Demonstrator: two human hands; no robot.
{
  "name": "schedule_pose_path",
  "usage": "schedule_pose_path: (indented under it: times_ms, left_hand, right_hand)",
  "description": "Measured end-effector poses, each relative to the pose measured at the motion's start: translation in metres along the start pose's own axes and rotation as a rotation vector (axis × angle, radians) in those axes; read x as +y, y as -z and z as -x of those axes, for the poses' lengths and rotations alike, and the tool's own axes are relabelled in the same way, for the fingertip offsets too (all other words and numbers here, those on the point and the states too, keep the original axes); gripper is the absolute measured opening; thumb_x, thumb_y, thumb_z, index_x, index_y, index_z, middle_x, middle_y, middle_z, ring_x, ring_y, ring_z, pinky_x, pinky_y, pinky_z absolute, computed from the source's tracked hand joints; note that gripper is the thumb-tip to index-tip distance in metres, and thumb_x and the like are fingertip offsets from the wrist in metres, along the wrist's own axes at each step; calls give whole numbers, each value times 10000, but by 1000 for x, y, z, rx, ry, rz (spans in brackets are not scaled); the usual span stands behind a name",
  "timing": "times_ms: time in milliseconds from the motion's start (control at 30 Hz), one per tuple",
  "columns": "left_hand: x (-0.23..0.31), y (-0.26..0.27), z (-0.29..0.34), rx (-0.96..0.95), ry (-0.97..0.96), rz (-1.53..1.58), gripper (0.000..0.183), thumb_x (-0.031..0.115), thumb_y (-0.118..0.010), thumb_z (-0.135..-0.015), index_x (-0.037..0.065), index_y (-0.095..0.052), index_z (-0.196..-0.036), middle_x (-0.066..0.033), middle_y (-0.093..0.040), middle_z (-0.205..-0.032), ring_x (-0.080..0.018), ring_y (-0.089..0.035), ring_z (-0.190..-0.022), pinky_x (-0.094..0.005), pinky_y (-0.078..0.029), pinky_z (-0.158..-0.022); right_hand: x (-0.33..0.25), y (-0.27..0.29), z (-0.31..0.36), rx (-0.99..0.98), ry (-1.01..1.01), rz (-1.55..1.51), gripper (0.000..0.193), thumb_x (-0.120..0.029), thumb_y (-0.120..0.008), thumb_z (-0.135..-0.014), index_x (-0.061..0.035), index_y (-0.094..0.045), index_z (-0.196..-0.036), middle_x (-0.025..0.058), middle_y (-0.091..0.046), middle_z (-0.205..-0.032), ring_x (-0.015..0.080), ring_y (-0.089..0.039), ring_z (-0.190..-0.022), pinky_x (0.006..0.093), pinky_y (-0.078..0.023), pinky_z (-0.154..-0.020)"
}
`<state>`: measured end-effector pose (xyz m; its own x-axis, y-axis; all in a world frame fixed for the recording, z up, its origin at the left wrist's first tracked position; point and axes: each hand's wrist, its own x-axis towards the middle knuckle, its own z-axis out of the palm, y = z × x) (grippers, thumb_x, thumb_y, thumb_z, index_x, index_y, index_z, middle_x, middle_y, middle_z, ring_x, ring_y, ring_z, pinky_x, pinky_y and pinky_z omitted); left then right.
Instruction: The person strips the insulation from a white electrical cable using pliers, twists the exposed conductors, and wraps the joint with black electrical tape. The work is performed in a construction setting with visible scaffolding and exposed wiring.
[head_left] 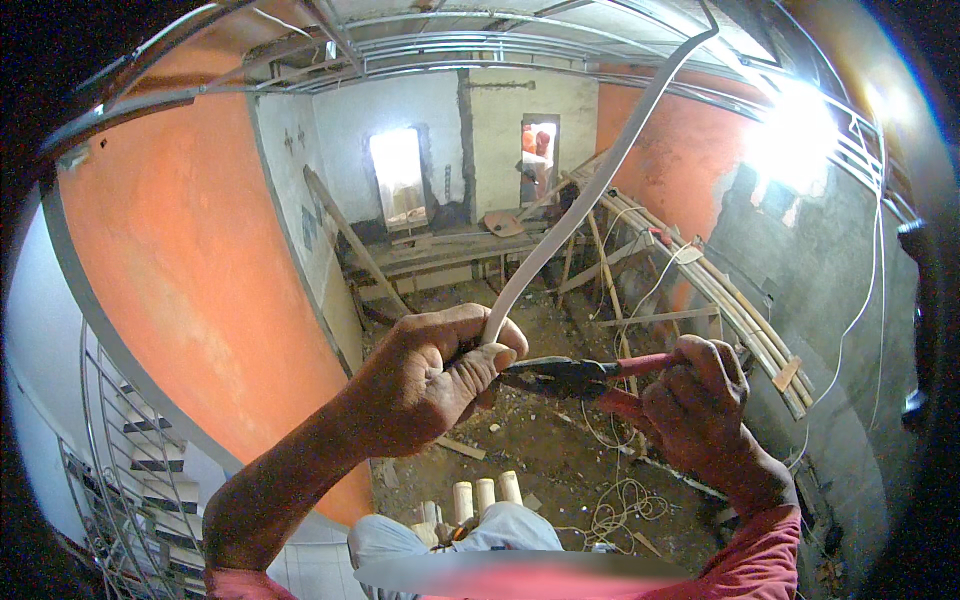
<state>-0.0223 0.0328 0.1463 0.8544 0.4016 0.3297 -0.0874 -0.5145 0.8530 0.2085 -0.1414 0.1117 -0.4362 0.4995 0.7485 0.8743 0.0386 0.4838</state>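
My left hand [425, 375] is closed around the lower part of a white cable [590, 195], with the thumb pressed against the index finger. From that grip the cable rises in a curve to the upper right, toward the ceiling frame. In my right hand [700, 410] is a pair of pliers [560, 377] with red handles and a dark head. The pliers lie level, pointing left, and their tips reach the fingers of my left hand. Whether the jaws grip the cable's end is hidden behind those fingers.
Below me stretches a dirt floor with a tangled coil of thin cord [630, 510]. Bamboo poles [740, 315] form a scaffold on the right. Metal ceiling framing [430, 45] runs overhead beside a bright lamp [790, 130]. An orange wall [190, 300] and a stair railing [105, 430] stand left.
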Motion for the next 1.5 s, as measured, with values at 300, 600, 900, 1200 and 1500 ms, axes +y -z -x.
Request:
schedule_pose_path:
  times_ms: [300, 600, 900, 1200, 1500]
  left_hand:
    - [9, 2, 2, 6, 30, 42, 112, 93, -537, -1021, 4, -600, -1047, 11, -540, -722, -62, -521, -666, -244, -448, -603]
    - [3, 1, 0, 7, -72, -34, 108, 77, -542, -1014, 1, -600, -1062, -1, -557, -732, -72, -539, -669, -250, -460, -607]
    - [1, -1, 0, 36, -143, -182, 102, 86, -547, -1013, 16, -610, -1050, 3, -554, -760, -72, -528, -686, -249, -458, -615]
    - [-6, 0, -1, 39, -79, -165, 129, 78, -578, -993, 3, -614, -1092, -28, -578, -776, -83, -547, -724, -265, -464, -645]
    - [-3, -1, 13, 83, 42, -30, 265, 74, -674, -932, -40, -618, -1165, 2, -609, -819, -59, -557, -766, -250, -485, -701]
  right_hand:
    - [8, 2, 4, -30, 12, -33, 442, -290, -891, -610, -83, -509, -696, 65, -560, -762, 298, -597, -852, 469, -519, -768]
    - [3, -1, -8, 37, 5, -7, 444, -291, -891, -622, -73, -515, -711, 78, -578, -769, 304, -617, -860, 486, -550, -830]
    - [2, -1, -1, -9, -25, -3, 434, -276, -897, -614, -74, -526, -709, 60, -552, -725, 281, -613, -814, 404, -522, -701]
    - [10, -14, 11, -26, -12, -87, 457, -285, -891, -655, -112, -469, -626, 31, -474, -649, 251, -579, -721, 367, -484, -626]
    - [12, -30, 16, -25, 1, -137, 445, -285, -873, -708, -107, -471, -640, 34, -459, -662, 244, -565, -687, 369, -478, -549]
